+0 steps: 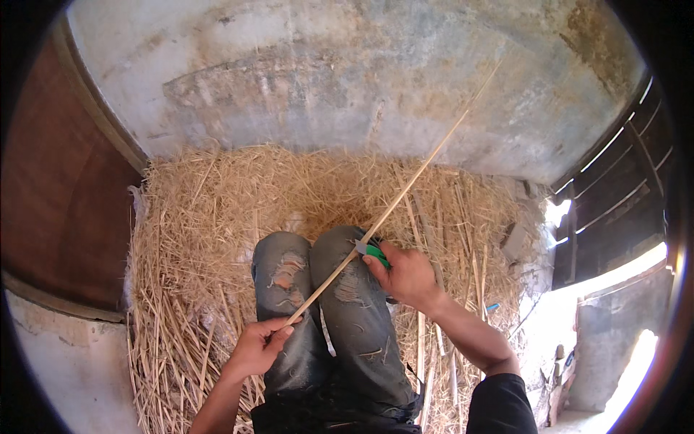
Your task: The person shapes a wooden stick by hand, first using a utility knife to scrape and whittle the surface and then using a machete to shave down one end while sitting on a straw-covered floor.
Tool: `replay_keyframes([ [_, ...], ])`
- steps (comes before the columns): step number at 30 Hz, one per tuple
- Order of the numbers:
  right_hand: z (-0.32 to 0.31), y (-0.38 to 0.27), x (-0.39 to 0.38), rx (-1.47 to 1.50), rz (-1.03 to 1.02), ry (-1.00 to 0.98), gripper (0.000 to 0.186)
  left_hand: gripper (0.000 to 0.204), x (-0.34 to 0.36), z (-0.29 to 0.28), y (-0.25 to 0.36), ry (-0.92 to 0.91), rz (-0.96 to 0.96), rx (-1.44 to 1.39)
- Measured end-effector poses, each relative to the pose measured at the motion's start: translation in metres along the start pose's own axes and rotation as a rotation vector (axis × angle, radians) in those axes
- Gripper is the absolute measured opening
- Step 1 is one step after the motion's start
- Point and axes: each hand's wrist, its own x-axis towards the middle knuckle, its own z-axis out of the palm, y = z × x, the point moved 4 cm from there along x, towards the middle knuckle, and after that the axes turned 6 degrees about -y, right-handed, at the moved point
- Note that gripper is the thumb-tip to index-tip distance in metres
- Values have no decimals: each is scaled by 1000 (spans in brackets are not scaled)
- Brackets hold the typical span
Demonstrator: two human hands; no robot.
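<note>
A long, thin pale strip, perhaps split bamboo (412,182), slants across my knees from lower left to upper right, its far tip in front of the wall. My left hand (260,346) pinches its near end above my left thigh. Over my right knee, my right hand (409,278) is closed on a green-handled utility knife (377,253). The knife's grey blade meets the strip or lies right against it. My right fingers partly cover the handle.
Loose straw and shavings (217,188) cover the floor around my legs. Long strips (173,362) lie piled at the left, others at the right. A stained wall (311,79) rises ahead, a brown panel (65,188) stands left, dark slats (614,195) right. A small blue object (493,307) lies at the right.
</note>
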Motion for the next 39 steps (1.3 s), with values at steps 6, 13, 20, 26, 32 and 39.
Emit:
replay_keyframes([
  [6,-9,26,21,-206,-69,107,33,25,-6,-1,4,38,45,38],
  [13,-110,185,39,-23,610,603,43,27,-33,-15,-9,-2,-56,75],
  [20,-119,93,9,32,158,566,43,25,-29,-13,-9,-17,-50,-39],
  [26,-48,23,2,83,117,49,36,23,-28,-14,1,8,-12,76],
  [32,-18,-16,-1,-86,4,-51,40,23,-31,-10,-2,48,2,106],
  [39,-68,86,25,44,422,47,49,27,-46,-16,-9,30,-71,77],
])
